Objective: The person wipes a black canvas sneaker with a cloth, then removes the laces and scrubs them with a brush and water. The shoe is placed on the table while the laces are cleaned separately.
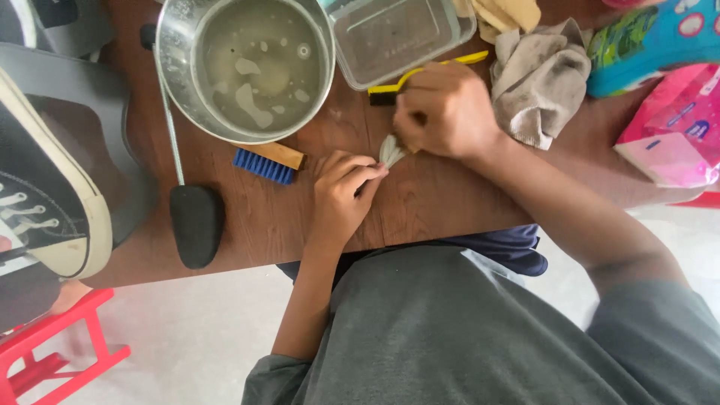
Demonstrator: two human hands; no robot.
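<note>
A small bundle of white laces (391,151) sits low over the brown table (420,210), pinched between both hands. The left hand (341,196) nips one end with thumb and fingertips in a narrow grip; the right hand (444,112) is closed in a fist over the other end, so I cannot see how much it holds.

Just behind the right hand lies a yellow-handled brush (420,75), with a grey rag (541,82) beside it. A blue-bristled wooden brush (268,161) lies left of the hands, half under the rim of a steel bowl (174,67) full of cloudy water.

I'd judge the bowl the main risk: a sharp tug or a swinging elbow could jog it and slop water across the table. The thin bundle could also slip from the left fingertips.
</note>
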